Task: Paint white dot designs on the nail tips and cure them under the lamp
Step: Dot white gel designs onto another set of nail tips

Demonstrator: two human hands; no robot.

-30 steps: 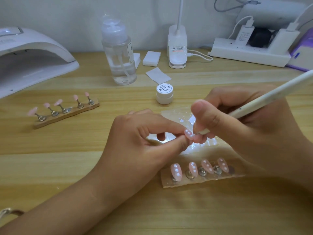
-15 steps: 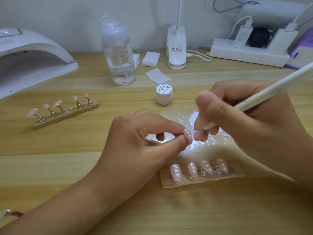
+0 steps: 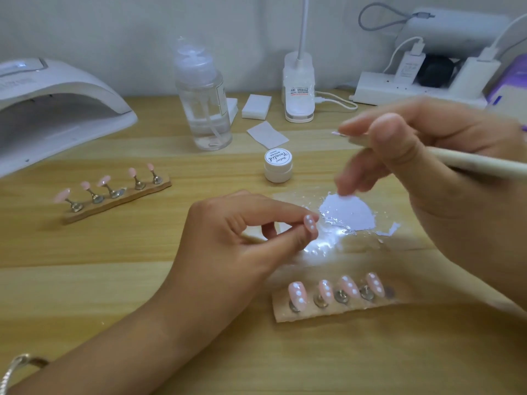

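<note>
My left hand pinches a pink nail tip with white dots between thumb and forefinger, above the table. My right hand grips a cream dotting pen, lifted up and away to the right, its tip pointing left. Below, a wooden holder carries several pink dotted nail tips. A second holder at the left bears plain pink tips. A small white gel jar stands behind a clear palette sheet smeared with white paint. The white curing lamp sits far left.
A clear pump bottle, white pads, a loose wipe and a clip lamp base stand at the back. A power strip with plugs lies back right. A bracelet shows on my left wrist.
My right hand has lifted the pen up and away from the nail tip, uncovering the white paint on the palette. My left hand still holds the dotted tip in place.
</note>
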